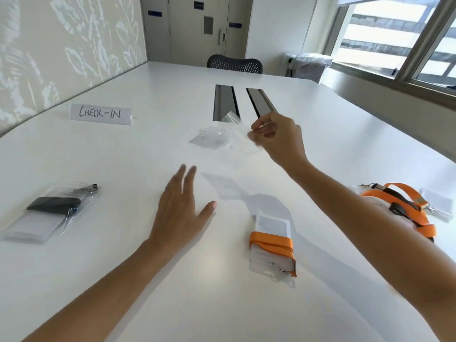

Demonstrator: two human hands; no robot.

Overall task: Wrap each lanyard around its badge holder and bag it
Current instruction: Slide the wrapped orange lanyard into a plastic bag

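An orange lanyard is lying wound around its badge holder (271, 250) on the table (123, 156), close to the person and not yet bagged. The right hand (276, 137) is pinching a clear bag (246, 145) between thumb and fingertips, lifting it beside the spare bags (209, 139). The left hand (180, 211) is hovering spread and holding nothing. At the left, a black lanyard set (49, 213) is sitting finished in its bag. At the right, loose orange lanyards (399, 206) are waiting to be wrapped. The held bag is blurring into the white tabletop, so its opening is hard to make out, and the forearm is covering part of the loose pile.
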